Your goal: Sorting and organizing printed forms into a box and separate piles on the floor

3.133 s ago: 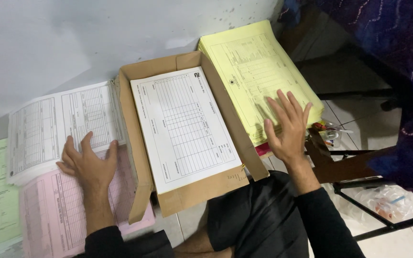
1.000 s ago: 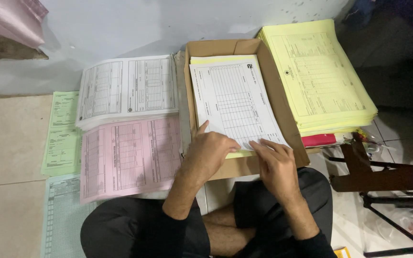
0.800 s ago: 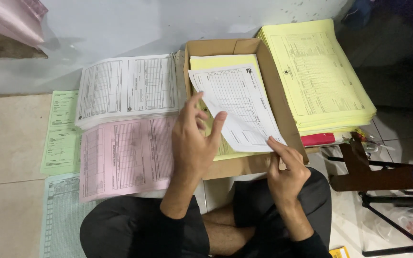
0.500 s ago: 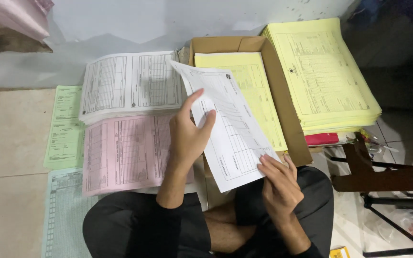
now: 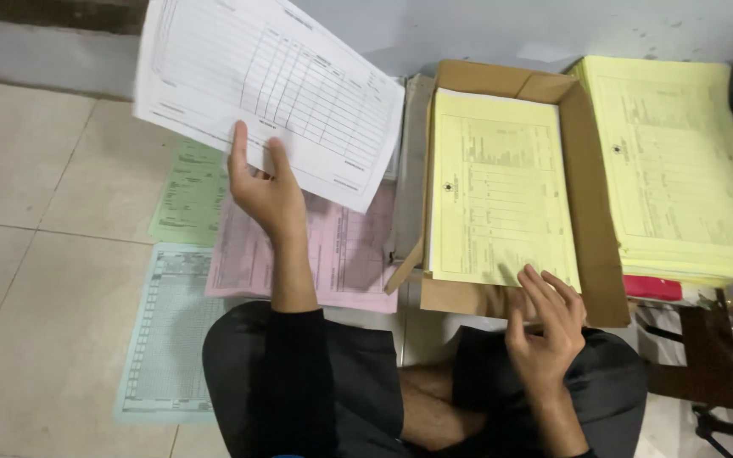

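My left hand (image 5: 266, 185) holds a white printed form sheet (image 5: 273, 85) up in the air, over the stacks to the left of the box. My right hand (image 5: 546, 324) hovers with loosely curled fingers at the near edge of a cardboard box (image 5: 600, 254), holding nothing. Inside the box lies a yellow form sheet (image 5: 498, 187) on top of its pile. I sit cross-legged on the floor in dark clothes.
A tall stack of yellow forms (image 5: 680, 170) stands right of the box. A pink stack (image 5: 349, 254), a green sheet (image 5: 184, 199) and a pale blue sheet (image 5: 171, 331) lie on the tiled floor at left. A dark wooden frame (image 5: 714, 373) is at right.
My left hand lifted the white sheet out of the box and swung it up and to the left. The yellow sheet beneath is uncovered. My right hand let go of the sheet.
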